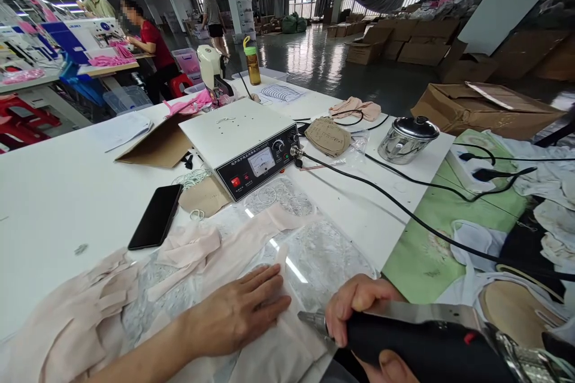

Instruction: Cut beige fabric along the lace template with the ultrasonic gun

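My left hand (240, 311) lies flat with fingers stretched on thin pale pink fabric (265, 224), pressing it against a clear-topped sheet (323, 251). The handheld ultrasonic welder (413, 338), a black-bodied tool with a metal upper side, is gripped in my right hand (359, 305). Its narrow metal tip (309, 317) points left, close to the fabric's right edge; whether it touches cannot be told. Beyond my hands stands the control box (256, 161) with a dial meter and red switch. More pale pink pieces (85, 311) are heaped at the left.
A black phone (156, 215) lies on the white table (58, 191). A steel lidded cup (406, 140) stands at its right edge, near a black cable (359, 176). Further right are a power strip (471, 170) and piled garments (489, 299). Several people work or stand in the background.
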Available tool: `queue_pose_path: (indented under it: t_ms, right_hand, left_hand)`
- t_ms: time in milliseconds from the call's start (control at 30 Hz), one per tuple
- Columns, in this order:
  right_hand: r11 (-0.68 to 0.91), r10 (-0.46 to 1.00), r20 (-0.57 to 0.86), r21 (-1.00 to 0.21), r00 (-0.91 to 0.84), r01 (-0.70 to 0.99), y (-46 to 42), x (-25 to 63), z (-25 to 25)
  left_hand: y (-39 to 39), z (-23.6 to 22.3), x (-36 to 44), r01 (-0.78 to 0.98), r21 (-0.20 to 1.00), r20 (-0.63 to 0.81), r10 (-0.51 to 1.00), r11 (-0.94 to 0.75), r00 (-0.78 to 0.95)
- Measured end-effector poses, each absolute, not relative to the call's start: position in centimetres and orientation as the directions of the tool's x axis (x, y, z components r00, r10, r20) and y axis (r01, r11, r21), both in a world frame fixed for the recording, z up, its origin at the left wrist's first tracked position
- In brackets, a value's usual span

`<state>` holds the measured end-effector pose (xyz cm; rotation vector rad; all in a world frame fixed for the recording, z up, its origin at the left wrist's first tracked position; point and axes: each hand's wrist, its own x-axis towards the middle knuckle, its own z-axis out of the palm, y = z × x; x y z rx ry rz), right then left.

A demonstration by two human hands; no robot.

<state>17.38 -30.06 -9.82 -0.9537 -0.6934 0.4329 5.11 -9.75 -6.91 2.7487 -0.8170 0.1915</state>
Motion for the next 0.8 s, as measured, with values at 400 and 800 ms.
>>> queue_pose_path:
  t_ms: [400, 800]
  right_hand:
    - [0.485, 0.544, 0.271, -0.874, 0.794, -0.034, -31.1, 14.8, -4.6]
    - [0.442, 0.571, 0.246, -0.896, 0.783, -0.041, -31.4, 15.0, -4.4]
  left_hand:
    - [-9.7, -7.0, 5.0, -0.526, 0.227, 0.155, -0.503, -0.820, 0.850]
    - [-9.9, -7.4, 4.7, -0.519, 0.243, 0.197, -0.482, -0.819, 0.854]
